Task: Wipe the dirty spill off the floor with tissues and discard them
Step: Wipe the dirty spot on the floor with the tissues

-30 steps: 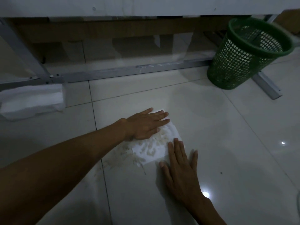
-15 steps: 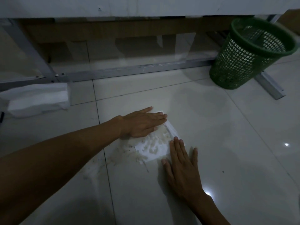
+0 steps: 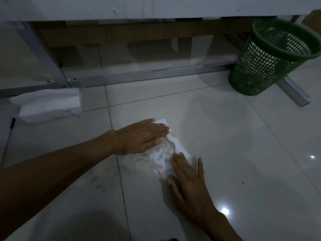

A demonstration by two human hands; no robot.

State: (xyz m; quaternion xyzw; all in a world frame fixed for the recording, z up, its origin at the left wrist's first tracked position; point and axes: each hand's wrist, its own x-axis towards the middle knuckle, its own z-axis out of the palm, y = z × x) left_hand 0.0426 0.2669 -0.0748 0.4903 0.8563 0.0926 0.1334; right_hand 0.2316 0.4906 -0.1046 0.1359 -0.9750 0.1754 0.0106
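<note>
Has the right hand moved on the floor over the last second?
Yes. The right hand has slid left toward the tile seam, bunching the tissue against the left hand.

Dim room, low light. Glossy pale grey-white ceramic tile floor (image 3: 225, 136) with thin dark grout lines; small bright light reflections near bottom centre and at right edge. Grey metal table frame (image 3: 156, 73) runs along the floor at the back, angled leg at left, foot bar at right. White flat worktop edge (image 3: 156, 7) spans the top of the view. Brown wooden panel (image 3: 121, 35) in shadow beneath it. Small dark speck on the tile at right. Dark shadow patch on the floor at bottom centre.
</note>
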